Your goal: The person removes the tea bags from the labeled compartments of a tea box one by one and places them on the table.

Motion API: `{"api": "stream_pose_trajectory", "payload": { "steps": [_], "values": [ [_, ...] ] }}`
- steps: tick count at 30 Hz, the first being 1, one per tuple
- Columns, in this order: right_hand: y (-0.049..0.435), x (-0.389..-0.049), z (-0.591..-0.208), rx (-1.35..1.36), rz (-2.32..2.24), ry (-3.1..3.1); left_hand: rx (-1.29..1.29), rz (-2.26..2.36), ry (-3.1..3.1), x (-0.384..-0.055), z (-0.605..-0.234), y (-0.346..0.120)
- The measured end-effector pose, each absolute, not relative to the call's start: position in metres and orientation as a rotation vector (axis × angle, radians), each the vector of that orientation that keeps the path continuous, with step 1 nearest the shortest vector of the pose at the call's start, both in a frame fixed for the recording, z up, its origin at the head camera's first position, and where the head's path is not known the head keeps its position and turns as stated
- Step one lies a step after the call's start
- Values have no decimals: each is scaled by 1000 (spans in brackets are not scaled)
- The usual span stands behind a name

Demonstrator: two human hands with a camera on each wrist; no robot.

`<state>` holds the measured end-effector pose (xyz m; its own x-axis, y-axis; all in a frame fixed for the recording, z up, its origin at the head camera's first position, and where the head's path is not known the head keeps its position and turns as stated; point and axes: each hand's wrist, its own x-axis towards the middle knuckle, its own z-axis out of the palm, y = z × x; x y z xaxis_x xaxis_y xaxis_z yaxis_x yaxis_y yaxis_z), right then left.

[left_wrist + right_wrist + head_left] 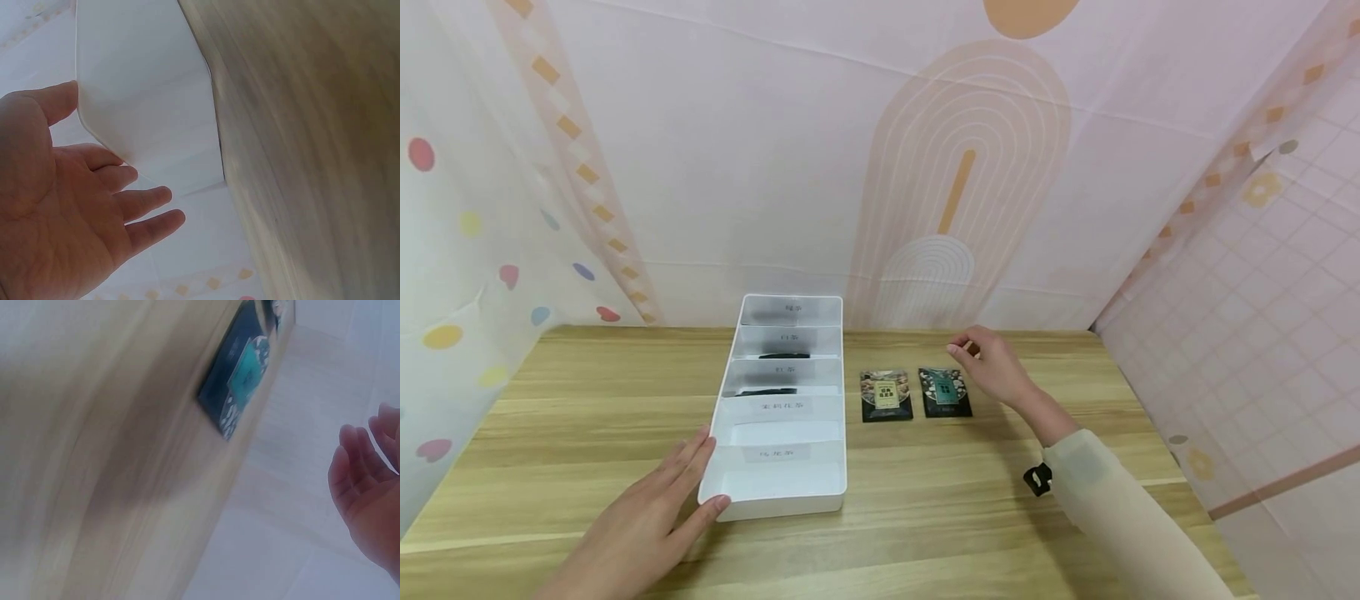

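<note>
A long white divided box (845, 417) lies on the table, its compartments carrying small printed labels. Dark packets (767, 391) show in some of the farther compartments, while the two nearest look white inside. My left hand (647, 508) touches the box's near left corner, thumb at the front and fingers along the side, straight in the left wrist view. To the right of the box lie two tea sachets side by side, one with a yellow label (887, 396) and one with a green label (945, 392). Above and just right of the green one hovers my right hand (996, 367), fingers loosely bent, holding nothing.
The wood-grain table (940, 517) runs back to a patterned cloth (760, 192) hanging behind it. More cloth hangs at the left and right sides. A black strap (1038, 479) hangs from the right wrist.
</note>
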<state>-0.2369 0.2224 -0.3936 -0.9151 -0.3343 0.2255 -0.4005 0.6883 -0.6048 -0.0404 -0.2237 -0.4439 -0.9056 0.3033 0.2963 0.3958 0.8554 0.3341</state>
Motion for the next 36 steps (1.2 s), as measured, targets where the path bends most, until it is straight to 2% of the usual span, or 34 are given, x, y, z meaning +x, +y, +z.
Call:
{"api": "stream_pose_trajectory", "payload": {
  "steps": [20, 36],
  "values": [
    [180, -222, -374, 793, 1061, -2731, -575, -580, -2760, -40, -443, -223],
    [135, -211, -376, 929, 1118, -2685, -561, -591, -2755, -40, -442, -223]
  ]
}}
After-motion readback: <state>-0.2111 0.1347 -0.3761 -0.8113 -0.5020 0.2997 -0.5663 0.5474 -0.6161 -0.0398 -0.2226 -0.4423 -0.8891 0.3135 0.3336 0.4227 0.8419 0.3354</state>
